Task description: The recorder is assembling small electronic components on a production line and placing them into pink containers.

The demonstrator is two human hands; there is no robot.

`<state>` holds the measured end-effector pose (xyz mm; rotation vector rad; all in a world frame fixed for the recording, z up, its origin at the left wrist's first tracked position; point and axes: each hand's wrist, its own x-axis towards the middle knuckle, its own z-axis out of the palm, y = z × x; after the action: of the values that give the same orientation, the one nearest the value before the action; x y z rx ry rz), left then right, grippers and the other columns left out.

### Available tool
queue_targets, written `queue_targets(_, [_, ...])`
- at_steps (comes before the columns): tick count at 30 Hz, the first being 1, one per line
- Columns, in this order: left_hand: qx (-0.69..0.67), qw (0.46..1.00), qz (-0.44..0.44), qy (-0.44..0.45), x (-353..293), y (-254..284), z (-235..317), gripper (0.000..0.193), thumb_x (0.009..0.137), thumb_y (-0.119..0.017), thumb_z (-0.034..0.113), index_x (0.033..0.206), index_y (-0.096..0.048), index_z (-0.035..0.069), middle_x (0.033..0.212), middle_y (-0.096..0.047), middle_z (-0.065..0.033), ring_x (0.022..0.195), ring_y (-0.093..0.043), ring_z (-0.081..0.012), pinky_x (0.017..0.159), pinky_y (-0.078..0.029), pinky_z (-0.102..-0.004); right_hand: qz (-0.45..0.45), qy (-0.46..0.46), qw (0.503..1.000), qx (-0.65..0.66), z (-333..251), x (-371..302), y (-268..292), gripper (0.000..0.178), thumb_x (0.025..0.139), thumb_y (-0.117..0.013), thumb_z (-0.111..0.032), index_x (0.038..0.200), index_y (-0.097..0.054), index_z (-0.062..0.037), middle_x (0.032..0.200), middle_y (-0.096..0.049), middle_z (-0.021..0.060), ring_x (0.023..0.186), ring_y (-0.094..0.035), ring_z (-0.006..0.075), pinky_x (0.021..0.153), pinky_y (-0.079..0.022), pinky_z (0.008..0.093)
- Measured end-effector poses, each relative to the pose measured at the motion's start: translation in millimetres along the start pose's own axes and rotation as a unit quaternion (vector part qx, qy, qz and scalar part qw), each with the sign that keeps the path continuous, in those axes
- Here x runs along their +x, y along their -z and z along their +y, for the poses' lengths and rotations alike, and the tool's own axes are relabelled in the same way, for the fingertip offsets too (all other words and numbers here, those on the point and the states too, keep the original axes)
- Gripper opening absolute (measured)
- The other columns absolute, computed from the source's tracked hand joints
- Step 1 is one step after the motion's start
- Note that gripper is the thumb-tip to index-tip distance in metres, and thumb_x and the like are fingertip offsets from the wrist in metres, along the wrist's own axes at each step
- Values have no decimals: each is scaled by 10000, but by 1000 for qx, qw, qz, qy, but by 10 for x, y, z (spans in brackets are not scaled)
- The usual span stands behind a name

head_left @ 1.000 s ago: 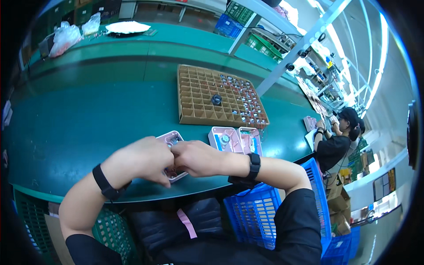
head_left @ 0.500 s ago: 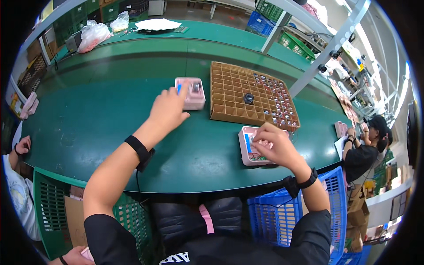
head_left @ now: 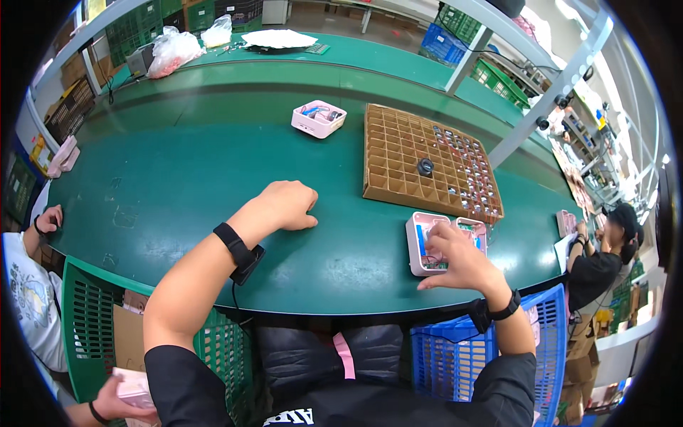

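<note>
My left hand [head_left: 286,205] rests low over the green table with fingers loosely curled, the thumb apart and nothing visible in it. Beyond it stands an open pink plastic case [head_left: 318,127], with wires and a blue part inside. My right hand [head_left: 461,262] is over a second pink case [head_left: 420,265] at the near right. Its fingers reach over the case, while the thumb stretches out past the near edge. This case holds a blue strip and green circuit board parts. Beside it, partly behind my hand, is another pink shell [head_left: 472,226] with a green board.
A divided cardboard tray [head_left: 391,153] holds many small metal parts and a black round piece [head_left: 425,167]. A green crate [head_left: 92,313] and a blue crate [head_left: 448,363] flank my seat. Another person's hand [head_left: 117,402] holds a pink case at lower left. Co-workers sit at both sides.
The far pink case has moved away and turned, and my left hand has left it and drawn back. My right hand has gone from a pinch inside the near case to a spread thumb.
</note>
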<state>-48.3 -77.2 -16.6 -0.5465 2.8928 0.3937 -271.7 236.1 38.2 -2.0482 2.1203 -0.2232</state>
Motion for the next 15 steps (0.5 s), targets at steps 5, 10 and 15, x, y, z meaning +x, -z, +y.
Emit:
queue_targets(5, [-21,999,-31,-34,-48,69,119,451,885,-756,462,1071,-695,56,905,-745,-168,885,-723,-353,774,-565,-464,18,27,991,132,-294,95,-286,457,767,-899,-280,1088,-705,-19,1163,-627,150,1068,-637,344,936,-517,445])
queue_targets(10, [-105,990,-72,-57,-162,83,268,615,913,-726,559,1181,-657,11,927,-743,-207,886,-724,-370,769,-561,-479,172,105,976,87,-348,732,-50,321,826,-840,-183,1058,-697,-14,1088,-658,144,1042,-671,329,905,-549,434])
queue_targets(15, [-123,983,-47,-126,-81,-25,270,741,894,-745,576,1290,-569,-25,896,-734,-246,844,-718,-422,738,-557,-511,91,-6,991,96,55,1876,232,268,900,-739,-214,1046,-684,3,927,-694,192,907,-709,334,790,-579,462])
